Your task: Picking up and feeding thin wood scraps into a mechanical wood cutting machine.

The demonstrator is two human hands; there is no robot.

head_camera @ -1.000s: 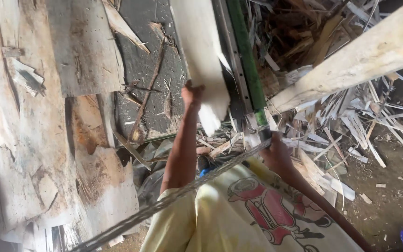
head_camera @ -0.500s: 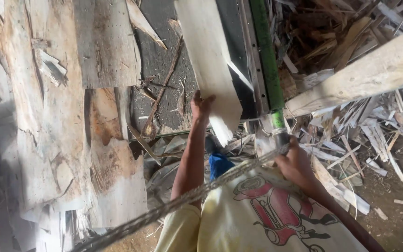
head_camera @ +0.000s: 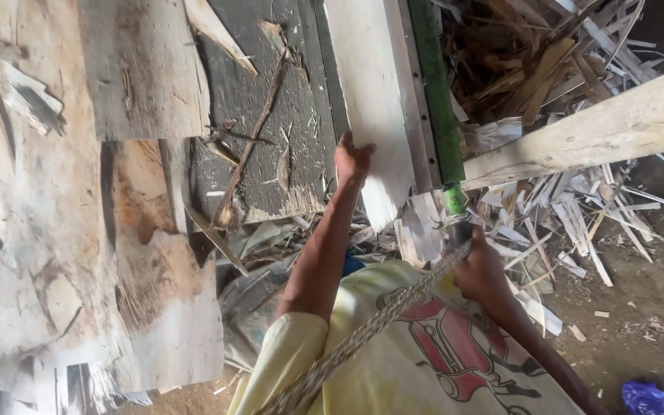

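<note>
My left hand (head_camera: 352, 160) presses flat on the lower end of a long pale veneer strip (head_camera: 370, 84), which lies along a dark grey machine bed (head_camera: 286, 138). Beside the strip runs a green bar (head_camera: 433, 100). My right hand (head_camera: 479, 269) is closed around the bar's dark lower end, where a braided rope (head_camera: 363, 330) also meets it. The rope runs down and left across my yellow printed shirt (head_camera: 424, 361).
Wide, rough veneer sheets (head_camera: 32, 215) cover the left side. A thick pale timber beam (head_camera: 601, 127) slants across the right above a heap of wood slivers and offcuts (head_camera: 570, 223). Bare dirt floor (head_camera: 639, 307) lies at the lower right, with something blue (head_camera: 647, 400) in the corner.
The view has drifted, so everything sits a little further right in the frame. Both hands keep their hold on the strip and the bar end.
</note>
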